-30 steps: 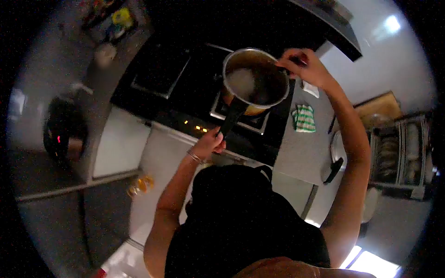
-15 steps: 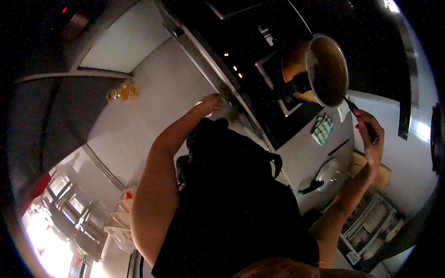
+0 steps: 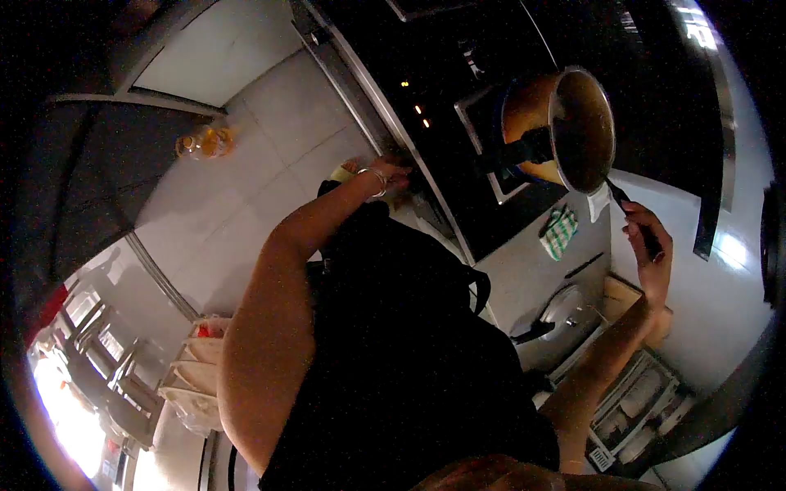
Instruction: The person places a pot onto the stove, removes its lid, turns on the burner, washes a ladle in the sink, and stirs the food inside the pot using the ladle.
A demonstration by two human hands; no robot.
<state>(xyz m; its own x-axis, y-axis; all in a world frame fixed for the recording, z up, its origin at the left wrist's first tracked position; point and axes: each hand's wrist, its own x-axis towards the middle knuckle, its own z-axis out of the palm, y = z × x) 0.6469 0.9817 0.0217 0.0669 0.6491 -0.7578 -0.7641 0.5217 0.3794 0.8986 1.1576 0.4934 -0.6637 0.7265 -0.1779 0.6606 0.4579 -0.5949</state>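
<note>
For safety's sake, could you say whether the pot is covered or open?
Open: the pot shows its inside uncovered; a lid lies on the counter.

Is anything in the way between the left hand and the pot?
Nothing tall that I can see. Between the left hand and the pot are just the stove's front edge, its flat top with little yellow lights, and the pot's black handle.
</note>
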